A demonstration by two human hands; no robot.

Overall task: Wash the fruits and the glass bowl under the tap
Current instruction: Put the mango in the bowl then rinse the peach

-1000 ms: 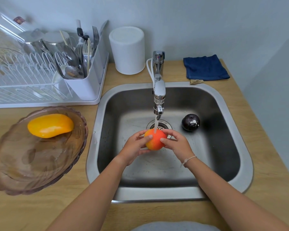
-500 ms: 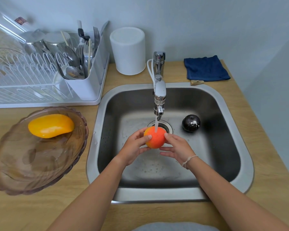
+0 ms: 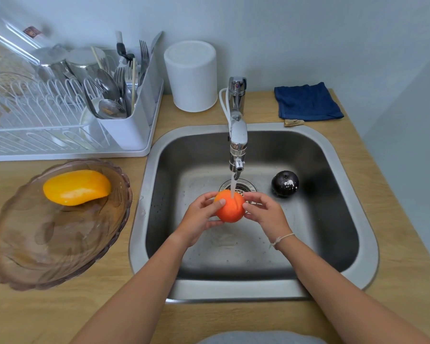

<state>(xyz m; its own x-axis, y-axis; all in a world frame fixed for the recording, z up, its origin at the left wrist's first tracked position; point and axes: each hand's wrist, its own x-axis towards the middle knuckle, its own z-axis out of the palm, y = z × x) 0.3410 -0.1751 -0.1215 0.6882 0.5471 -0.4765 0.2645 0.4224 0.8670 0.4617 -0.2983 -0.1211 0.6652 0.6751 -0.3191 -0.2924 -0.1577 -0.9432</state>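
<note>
- Two hands, left hand (image 3: 201, 217) and right hand (image 3: 265, 214), clasp the orange fruit (image 3: 230, 206) from either side under the tap (image 3: 238, 142), over the sink (image 3: 253, 289) drain.
- Dark fruit (image 3: 284, 183) lies toward the sink's far right corner, nearer the right hand.
- Yellow fruit (image 3: 77, 186) sits in the glass bowl (image 3: 47, 249) by the counter's left edge, nearer the left hand.

An orange-red round fruit (image 3: 230, 207) sits under the tap (image 3: 237, 135), its stream striking its top. A dark, wet, round fruit (image 3: 284, 183) lies on the sink floor, right of the tap. Left of the sink, a tinted scalloped glass bowl (image 3: 47, 244) holds a yellow mango (image 3: 76, 186) lying on its side.
</note>
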